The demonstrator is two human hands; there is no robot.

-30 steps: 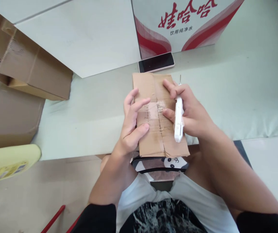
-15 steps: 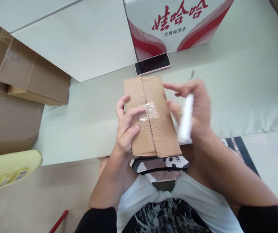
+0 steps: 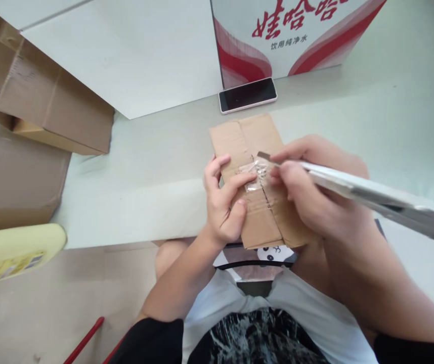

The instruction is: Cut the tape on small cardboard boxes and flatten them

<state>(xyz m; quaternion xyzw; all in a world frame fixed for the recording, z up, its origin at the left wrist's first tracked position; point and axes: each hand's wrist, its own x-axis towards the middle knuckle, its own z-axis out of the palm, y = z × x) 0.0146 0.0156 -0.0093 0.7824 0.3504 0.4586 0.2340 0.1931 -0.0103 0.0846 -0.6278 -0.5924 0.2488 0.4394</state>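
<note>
A small brown cardboard box [image 3: 257, 215] is tilted in front of me, its two flaps meeting along a lengthwise seam. Clear tape [image 3: 254, 186] crosses the seam near the middle. My left hand [image 3: 226, 199] grips the box's left side, with one fingertip on the tape. My right hand [image 3: 327, 187] is closed around a utility knife [image 3: 357, 187] with a pale, long handle. Its blade points left, over the seam by the tape's upper edge; I cannot tell whether it touches.
Behind the box lies a smartphone [image 3: 248, 95] on the pale tabletop [image 3: 144, 192], against a white and red water carton [image 3: 247, 60]. A white panel [image 3: 126, 55] stands at back left. Large cardboard boxes [image 3: 19, 177] and a yellow container [image 3: 15, 253] are at the left.
My right hand has turned the knife from beside the box so that its blade is over the tape. Box and left hand appear farther right in view.
</note>
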